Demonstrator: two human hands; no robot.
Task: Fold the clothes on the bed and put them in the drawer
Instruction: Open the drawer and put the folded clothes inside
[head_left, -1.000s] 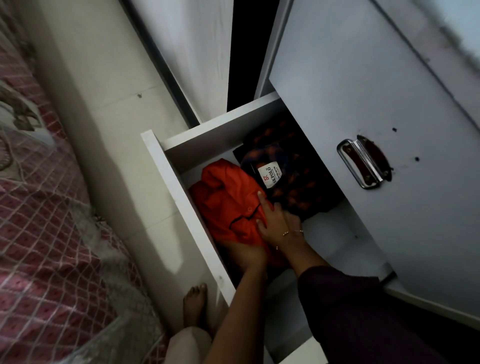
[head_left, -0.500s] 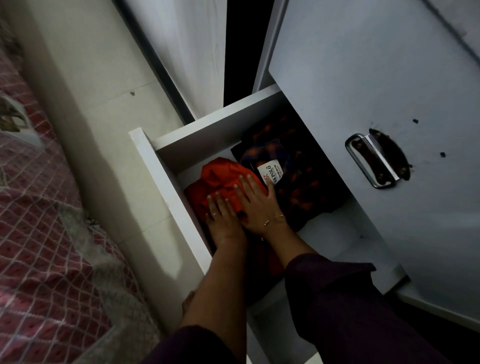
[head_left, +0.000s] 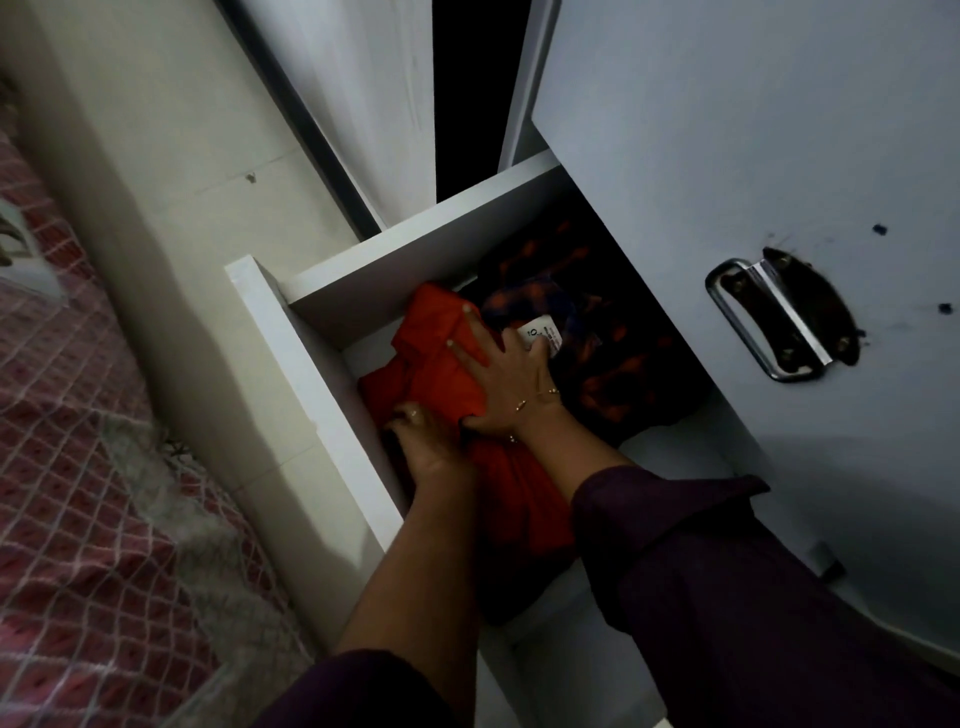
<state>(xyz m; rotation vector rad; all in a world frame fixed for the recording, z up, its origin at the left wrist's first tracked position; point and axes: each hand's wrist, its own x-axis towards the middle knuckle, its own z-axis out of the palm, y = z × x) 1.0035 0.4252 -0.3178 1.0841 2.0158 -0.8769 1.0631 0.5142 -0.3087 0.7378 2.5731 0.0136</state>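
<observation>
Here the folded orange cloth garment (head_left: 441, 364) lies inside the open white wooden drawer (head_left: 270, 332), beside a dark orange-checked folded shirt (head_left: 613, 358). The right hand (head_left: 506, 379) presses it with spread, straight fingers, likely flattening it; the left hand (head_left: 434, 447) curls over its near edge, probably steadying the fold.

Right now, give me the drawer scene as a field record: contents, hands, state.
drawer: pulled open, white
orange garment: folded, inside drawer, left side
dark plaid garment: inside drawer, right of the orange one, white label showing
left hand: on near part of orange garment, fingers partly hidden
right hand: fingers spread flat, pressing on orange garment
bed cover: red patterned, left of drawer
</observation>
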